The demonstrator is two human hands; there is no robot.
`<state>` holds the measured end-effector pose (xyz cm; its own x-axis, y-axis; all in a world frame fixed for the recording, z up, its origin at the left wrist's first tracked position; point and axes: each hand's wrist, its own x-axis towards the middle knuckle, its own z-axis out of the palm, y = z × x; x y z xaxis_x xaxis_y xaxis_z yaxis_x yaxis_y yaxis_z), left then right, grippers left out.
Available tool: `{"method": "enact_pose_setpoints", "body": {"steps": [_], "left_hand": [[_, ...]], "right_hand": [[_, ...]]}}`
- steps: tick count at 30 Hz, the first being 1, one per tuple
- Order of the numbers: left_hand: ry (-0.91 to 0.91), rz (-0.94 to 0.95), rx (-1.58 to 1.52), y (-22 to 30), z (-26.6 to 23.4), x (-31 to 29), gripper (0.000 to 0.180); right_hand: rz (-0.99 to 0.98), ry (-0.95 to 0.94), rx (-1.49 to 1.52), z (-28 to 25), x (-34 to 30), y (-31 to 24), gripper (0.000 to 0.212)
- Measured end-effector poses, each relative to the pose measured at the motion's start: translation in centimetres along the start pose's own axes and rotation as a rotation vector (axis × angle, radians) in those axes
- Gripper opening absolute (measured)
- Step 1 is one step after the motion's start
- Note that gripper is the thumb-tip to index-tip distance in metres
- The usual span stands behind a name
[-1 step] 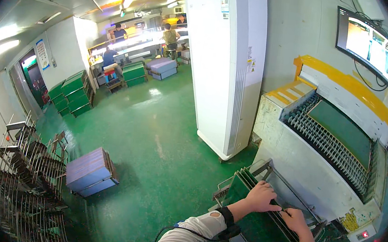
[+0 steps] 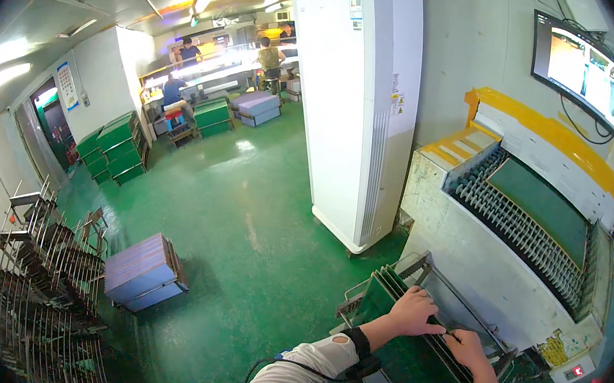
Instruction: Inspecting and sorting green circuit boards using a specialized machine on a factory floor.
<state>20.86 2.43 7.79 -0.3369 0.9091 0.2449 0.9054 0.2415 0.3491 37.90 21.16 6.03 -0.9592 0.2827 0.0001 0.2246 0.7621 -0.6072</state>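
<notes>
Thin green panels point(image 2: 376, 301) stand on edge, close together, in a metal rack point(image 2: 428, 268) in front of me at the lower right. My left hand point(image 2: 412, 312) is curled over the upper edges of the panels, fingers bent. Just to its right, my right hand point(image 2: 465, 349) grips the upper edge of a panel too, its fingertips close to my left thumb. Both hands are closed, and the undersides of the fingers are hidden. Another green panel point(image 2: 541, 205) lies flat on the rollers of a conveyor machine point(image 2: 488, 244) beyond the rack.
A tall white air conditioner point(image 2: 341, 120) stands ahead. A monitor point(image 2: 581, 71) hangs on the right wall. Bluish-grey stacked panels point(image 2: 145, 272) sit on the green floor point(image 2: 240, 259). Empty metal racks point(image 2: 46, 291) crowd the lower left. Several people work at a bright bench point(image 2: 215, 70) far back.
</notes>
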Motion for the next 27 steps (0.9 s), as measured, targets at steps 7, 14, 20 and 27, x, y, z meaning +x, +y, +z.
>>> {"method": "enact_pose_setpoints", "body": {"steps": [7, 14, 20, 27], "left_hand": [[-0.001, -0.002, 0.000, 0.0, -0.1, -0.2, 0.064], [-0.013, -0.002, 0.009, 0.1, -0.3, -0.1, 0.065], [0.008, 0.005, 0.013, 0.1, -0.3, -0.1, 0.064], [0.018, 0.004, 0.012, 0.1, -0.1, -0.1, 0.063]], "right_hand": [[-0.006, -0.010, 0.003, -0.4, -0.1, -1.2, 0.029], [0.002, -0.024, -0.014, -0.5, -0.1, -0.9, 0.029], [0.018, -0.023, -0.008, -0.4, -0.1, -0.8, 0.031], [0.032, -0.029, -0.026, -0.3, 0.0, -0.7, 0.031]]}}
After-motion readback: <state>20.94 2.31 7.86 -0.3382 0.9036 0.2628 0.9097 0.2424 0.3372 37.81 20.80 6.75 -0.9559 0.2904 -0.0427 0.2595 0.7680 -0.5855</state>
